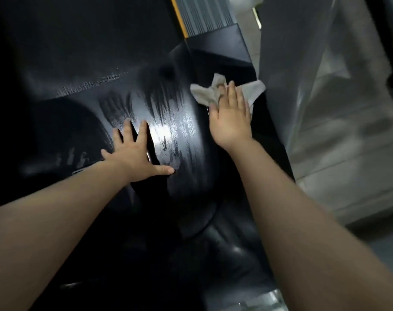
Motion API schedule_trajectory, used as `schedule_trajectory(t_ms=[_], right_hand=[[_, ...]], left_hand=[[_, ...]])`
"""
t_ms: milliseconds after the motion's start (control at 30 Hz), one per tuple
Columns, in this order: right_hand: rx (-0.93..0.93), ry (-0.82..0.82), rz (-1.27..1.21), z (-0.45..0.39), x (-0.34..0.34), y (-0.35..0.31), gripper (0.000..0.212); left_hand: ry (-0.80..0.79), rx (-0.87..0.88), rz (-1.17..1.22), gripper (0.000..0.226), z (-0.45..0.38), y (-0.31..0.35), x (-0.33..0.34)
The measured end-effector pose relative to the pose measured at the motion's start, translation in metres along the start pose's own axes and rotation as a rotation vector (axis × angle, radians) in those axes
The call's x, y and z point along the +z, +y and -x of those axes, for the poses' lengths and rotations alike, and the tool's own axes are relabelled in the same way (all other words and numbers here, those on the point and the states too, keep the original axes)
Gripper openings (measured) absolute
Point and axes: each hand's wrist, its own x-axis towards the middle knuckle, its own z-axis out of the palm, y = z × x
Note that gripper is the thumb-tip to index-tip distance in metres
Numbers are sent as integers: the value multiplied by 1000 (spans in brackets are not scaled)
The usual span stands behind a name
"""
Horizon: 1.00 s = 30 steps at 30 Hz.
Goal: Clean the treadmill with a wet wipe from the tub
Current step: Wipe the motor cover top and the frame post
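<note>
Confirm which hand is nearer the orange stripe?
Right. The right hand presses the wipe just below the orange stripe; the left hand rests flat lower-left, farther off.

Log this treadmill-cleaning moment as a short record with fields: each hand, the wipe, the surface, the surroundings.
left hand: fingers spread, flat on the glossy black curved treadmill cover
right hand: straight fingers pressing the crumpled grey-white wet wipe onto the cover's right side
surface: damp streaks between the hands
behind: dark treadmill belt, orange edge stripe
right of machine: pale grey floor
tub: not in view
</note>
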Motion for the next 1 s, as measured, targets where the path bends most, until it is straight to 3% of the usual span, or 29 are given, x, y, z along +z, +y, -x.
schedule_trajectory(t_ms=[67, 167, 400, 467, 600, 733, 833, 1000], right_hand=[[-46, 47, -38, 46, 6, 2, 55], [-81, -37, -47, 97, 5, 5, 55], [5, -87, 107, -94, -19, -36, 63], [3, -79, 138, -106, -17, -46, 61], [-38, -18, 124, -11, 3, -32, 62], [3, -136, 59, 57, -4, -17, 69], [-42, -183, 92, 10, -12, -16, 70], [-41, -93, 179, -122, -24, -38, 68]], left_hand=[[-49, 3, -4, 147, -3, 1, -1], [-85, -1, -5, 149, -7, 2, -3], [-161, -11, 22, 153, -14, 1, -7], [-188, -14, 26, 154, -17, 3, -10], [-218, -15, 49, 157, -20, 1, -15], [-237, -6, 59, 156, -19, 2, -15], [-234, 2, 76, 156, -18, 1, -17], [-214, 2, 56, 155, -19, 2, -14]])
